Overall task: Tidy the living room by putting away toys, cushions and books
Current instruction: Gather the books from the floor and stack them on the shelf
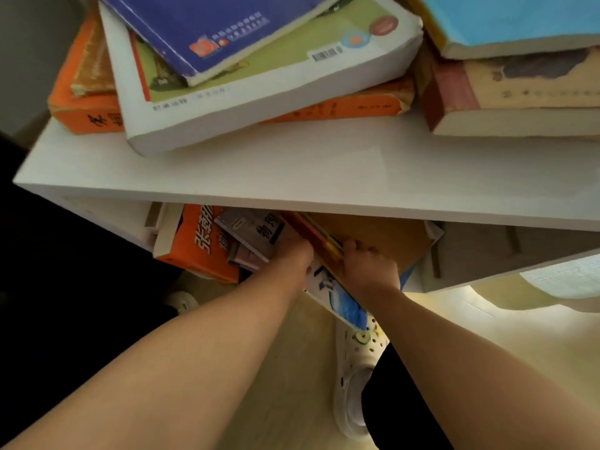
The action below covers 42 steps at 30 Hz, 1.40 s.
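Note:
Both my arms reach under the white shelf top point(292, 177) into the compartment below. My right hand point(370, 264) grips the near edge of a tan-covered book point(383, 238) with an orange spine, which leans at a slant inside the compartment. My left hand point(293, 251) presses against the same book's left side, its fingers hidden behind the spine. Left of it lean a grey book point(250, 228) and an orange book point(198, 245). A white and blue book point(344, 306) lies under the tan one and sticks out toward me.
On the shelf top lie piles of books: a blue one point(211, 24) on a thick white one point(259, 102) on an orange one point(84, 108), and a light blue one point(519, 21) at right. My white clog point(357, 368) stands on the pale floor below.

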Each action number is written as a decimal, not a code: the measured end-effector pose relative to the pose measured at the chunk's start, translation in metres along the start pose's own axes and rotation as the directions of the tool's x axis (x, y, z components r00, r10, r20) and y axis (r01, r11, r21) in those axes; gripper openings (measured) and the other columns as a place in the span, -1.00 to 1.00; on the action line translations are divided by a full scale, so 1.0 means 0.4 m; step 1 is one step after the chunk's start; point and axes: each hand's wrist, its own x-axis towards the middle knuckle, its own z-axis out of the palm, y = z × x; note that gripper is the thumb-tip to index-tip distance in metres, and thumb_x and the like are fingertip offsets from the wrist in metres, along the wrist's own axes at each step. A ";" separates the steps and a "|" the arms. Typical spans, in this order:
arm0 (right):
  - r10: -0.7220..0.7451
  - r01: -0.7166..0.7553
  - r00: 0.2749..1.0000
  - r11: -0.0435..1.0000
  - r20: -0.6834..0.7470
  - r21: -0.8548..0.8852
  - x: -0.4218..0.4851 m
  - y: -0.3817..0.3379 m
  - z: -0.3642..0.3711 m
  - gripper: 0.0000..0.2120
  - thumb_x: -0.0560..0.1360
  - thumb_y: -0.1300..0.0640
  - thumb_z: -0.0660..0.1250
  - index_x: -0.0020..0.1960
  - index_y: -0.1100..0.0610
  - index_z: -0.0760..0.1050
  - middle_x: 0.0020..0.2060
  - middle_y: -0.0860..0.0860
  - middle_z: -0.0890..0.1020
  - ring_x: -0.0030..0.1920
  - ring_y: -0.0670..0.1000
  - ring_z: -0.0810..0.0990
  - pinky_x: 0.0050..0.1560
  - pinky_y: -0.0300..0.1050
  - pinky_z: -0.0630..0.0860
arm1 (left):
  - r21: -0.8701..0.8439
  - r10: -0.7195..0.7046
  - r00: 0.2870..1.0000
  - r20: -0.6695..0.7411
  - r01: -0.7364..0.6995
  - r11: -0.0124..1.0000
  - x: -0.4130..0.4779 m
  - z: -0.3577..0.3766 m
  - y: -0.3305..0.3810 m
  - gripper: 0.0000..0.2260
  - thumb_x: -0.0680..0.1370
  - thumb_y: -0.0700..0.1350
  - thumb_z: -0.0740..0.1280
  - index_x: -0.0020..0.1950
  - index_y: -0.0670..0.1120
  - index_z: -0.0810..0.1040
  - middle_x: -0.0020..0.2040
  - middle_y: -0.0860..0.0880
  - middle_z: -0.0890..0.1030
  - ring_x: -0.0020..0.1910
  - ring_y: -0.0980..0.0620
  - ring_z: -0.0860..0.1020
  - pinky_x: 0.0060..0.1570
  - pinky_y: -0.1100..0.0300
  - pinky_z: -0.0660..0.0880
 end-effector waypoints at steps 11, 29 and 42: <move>0.062 -0.057 0.996 0.996 -0.067 0.076 0.004 0.050 -0.009 -0.72 0.61 0.01 0.03 0.19 0.15 0.34 0.02 0.12 0.60 0.02 0.18 0.59 -0.16 -0.07 0.37 | -0.075 -0.003 0.992 0.127 0.012 0.997 0.070 0.047 0.001 -0.89 0.54 -0.30 0.25 -0.03 -0.11 0.50 -0.18 -0.10 0.58 -0.23 0.00 0.57 -0.42 0.25 0.58; -0.132 0.130 0.989 0.991 -0.062 -0.045 -0.048 0.026 -0.010 -0.72 0.64 0.06 -0.01 0.24 0.14 0.33 0.03 0.11 0.62 -0.01 0.17 0.62 -0.11 -0.04 0.51 | -0.007 0.194 0.908 -0.372 -0.212 0.977 -0.065 0.008 -0.066 -0.71 0.34 -0.04 0.46 0.00 -0.11 0.61 0.00 -0.09 0.63 0.00 -0.18 0.60 0.04 -0.01 0.55; -0.141 0.126 0.982 0.985 0.123 0.121 -0.069 0.023 0.004 -0.60 0.56 -0.05 0.17 0.37 -0.04 0.25 0.27 0.00 0.44 0.26 0.08 0.42 0.20 -0.02 0.40 | 0.883 0.746 0.666 0.019 -0.362 0.300 -0.124 -0.140 0.073 -0.69 0.59 0.09 0.13 -0.25 -0.03 0.45 -0.32 0.02 0.48 -0.30 0.02 0.53 -0.33 0.21 0.46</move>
